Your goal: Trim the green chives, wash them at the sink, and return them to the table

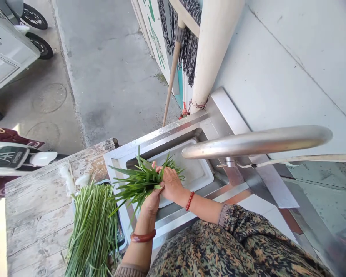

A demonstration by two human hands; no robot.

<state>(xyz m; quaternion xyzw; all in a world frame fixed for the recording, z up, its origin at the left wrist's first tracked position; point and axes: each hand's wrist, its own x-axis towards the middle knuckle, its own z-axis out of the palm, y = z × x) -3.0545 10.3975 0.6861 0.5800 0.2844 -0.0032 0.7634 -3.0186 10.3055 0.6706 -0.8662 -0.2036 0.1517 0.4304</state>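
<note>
A bunch of garlic chives [141,180] is held above the steel sink [161,132], its leaf tips fanning out to the left. My left hand [152,200], below a reddish-brown bangle, is closed around the bunch from the near side. My right hand [171,182], with a red bead bracelet at the wrist, wraps the bunch just to the right. Both hands touch, and their fingers are partly hidden by leaves. Beneath them, a white tray [200,169] lies in the basin. More long garlic chives [93,231] are heaped left of the sink.
A thick curved faucet [256,142] reaches over the basin from the right. The chive heap rests on a tray [121,234] on a worn wooden table [31,219]. Beyond the sink stand a mop [173,73] and a white pipe [216,50]. Parked vehicles [8,50] are at left.
</note>
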